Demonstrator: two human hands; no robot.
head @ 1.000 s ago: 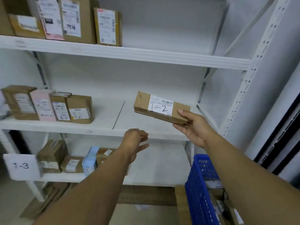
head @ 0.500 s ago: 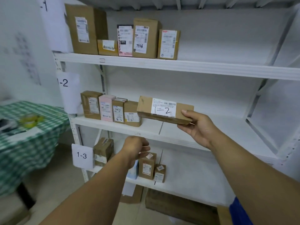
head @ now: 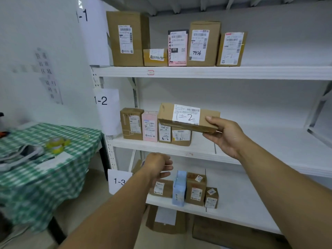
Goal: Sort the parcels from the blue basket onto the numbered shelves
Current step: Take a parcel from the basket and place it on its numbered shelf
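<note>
Cardboard parcel (head: 186, 117) marked 1-2 held in the right grip (head: 226, 136) — left grip (head: 157, 165) loosely curled, empty

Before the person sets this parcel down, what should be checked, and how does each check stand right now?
1. Grip: the right hand holds the long parcel by its right end. Ok.
2. Destination: the parcel's label faces the camera, with 1-2 handwritten on it. Ok.
3. Shelf match: the 1-2 sign marks the middle shelf. Ok.
4. Space: the shelf is bare to the right of the row of standing parcels. Ok.
5. Left hand: it holds nothing and is free to steady the parcel. Ok.
6. Balance of the parcel held by one end: cannot tell.
</note>
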